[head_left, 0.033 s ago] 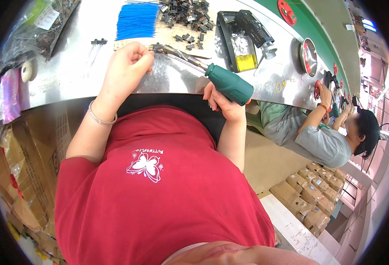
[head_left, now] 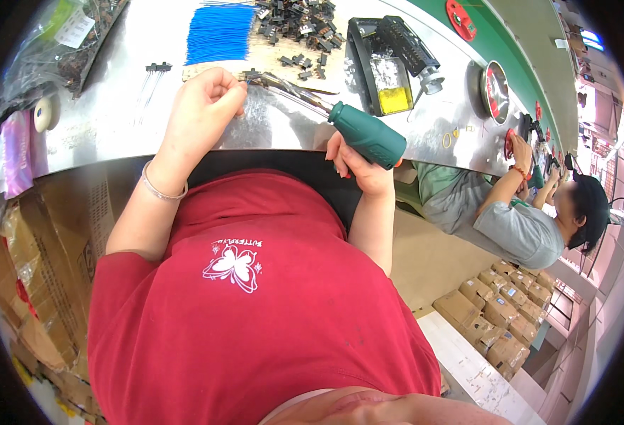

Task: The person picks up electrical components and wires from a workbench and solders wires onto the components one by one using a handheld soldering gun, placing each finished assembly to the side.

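Observation:
My left hand [head_left: 209,99] is closed over the near edge of a pale work board [head_left: 273,64]; what its fingers pinch, if anything, is hidden. My right hand [head_left: 360,164] grips a soldering iron with a thick green handle [head_left: 368,136]. Its metal shaft slants left toward a small black switch [head_left: 252,74] at the board's edge, close to my left fingertips. Blue wires [head_left: 220,34] lie in a neat bundle on the board. A heap of small black switches [head_left: 301,21] is spread beside them.
A black iron stand [head_left: 363,64] with a yellow sponge [head_left: 394,100] stands right of the board. Left lies a black part with thin wires [head_left: 158,67], near a plastic bag [head_left: 57,49]. A metal bowl [head_left: 494,92] and a co-worker [head_left: 517,227] are farther right.

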The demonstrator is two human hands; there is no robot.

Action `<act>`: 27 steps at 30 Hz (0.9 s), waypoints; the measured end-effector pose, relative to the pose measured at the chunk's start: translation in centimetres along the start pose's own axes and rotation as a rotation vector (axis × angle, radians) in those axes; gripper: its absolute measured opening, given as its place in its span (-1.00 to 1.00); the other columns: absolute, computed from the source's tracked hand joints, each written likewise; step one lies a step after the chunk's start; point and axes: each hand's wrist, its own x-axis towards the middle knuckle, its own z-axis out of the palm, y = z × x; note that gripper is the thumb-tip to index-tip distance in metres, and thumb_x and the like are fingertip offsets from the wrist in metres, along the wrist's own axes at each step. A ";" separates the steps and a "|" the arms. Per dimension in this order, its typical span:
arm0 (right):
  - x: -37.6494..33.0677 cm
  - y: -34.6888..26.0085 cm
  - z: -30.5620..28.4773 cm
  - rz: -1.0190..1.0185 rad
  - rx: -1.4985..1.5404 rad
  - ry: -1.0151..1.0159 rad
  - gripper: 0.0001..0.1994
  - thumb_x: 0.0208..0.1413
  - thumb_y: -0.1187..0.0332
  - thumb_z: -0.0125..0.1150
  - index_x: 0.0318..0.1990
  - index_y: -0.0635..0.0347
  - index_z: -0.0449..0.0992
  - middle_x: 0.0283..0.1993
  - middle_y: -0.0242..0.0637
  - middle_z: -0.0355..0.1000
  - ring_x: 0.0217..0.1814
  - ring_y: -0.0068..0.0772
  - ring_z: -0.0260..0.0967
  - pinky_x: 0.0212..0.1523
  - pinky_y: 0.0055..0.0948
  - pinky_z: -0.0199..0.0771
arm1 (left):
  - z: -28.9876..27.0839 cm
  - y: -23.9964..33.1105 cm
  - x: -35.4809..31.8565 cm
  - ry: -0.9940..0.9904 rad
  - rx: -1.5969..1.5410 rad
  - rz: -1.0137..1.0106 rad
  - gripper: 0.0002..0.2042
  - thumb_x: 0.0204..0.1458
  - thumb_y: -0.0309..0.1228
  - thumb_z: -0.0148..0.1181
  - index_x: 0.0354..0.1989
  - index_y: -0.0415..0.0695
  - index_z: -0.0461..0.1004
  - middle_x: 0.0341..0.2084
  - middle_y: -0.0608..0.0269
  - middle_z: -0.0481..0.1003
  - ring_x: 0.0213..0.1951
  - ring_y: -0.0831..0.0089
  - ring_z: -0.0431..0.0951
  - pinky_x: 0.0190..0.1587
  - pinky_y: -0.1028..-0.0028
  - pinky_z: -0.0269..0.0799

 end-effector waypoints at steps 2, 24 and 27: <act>0.0 -0.1 0.0 0.002 -0.022 -0.001 -0.62 0.15 0.42 0.15 0.13 0.24 0.35 -0.42 -0.14 0.42 -0.69 -0.61 0.18 -0.63 -0.62 0.18 | 0.0 0.0 0.0 -0.002 -0.017 0.004 -0.87 0.15 -0.44 0.08 -0.42 -0.20 0.41 -0.61 0.39 0.45 -0.53 0.71 0.39 -0.43 0.67 0.28; 0.2 0.3 -0.4 -0.085 0.159 -0.024 -0.69 0.13 0.53 0.09 0.05 0.24 0.37 -0.40 -0.14 0.44 -0.69 -0.64 0.21 -0.63 -0.65 0.22 | 0.3 0.3 0.0 0.014 -0.022 -0.005 -0.87 0.13 -0.45 0.08 -0.45 -0.20 0.40 -0.62 0.39 0.45 -0.53 0.71 0.37 -0.43 0.67 0.26; 0.1 0.1 -0.2 -0.055 0.135 0.032 -0.74 0.14 0.36 0.14 -0.12 0.38 0.40 -0.46 -0.03 0.40 -0.74 -0.54 0.20 -0.59 -0.55 0.28 | 0.3 0.2 0.1 0.024 -0.012 -0.004 -0.87 0.12 -0.45 0.08 -0.45 -0.20 0.40 -0.62 0.38 0.44 -0.52 0.70 0.38 -0.41 0.67 0.27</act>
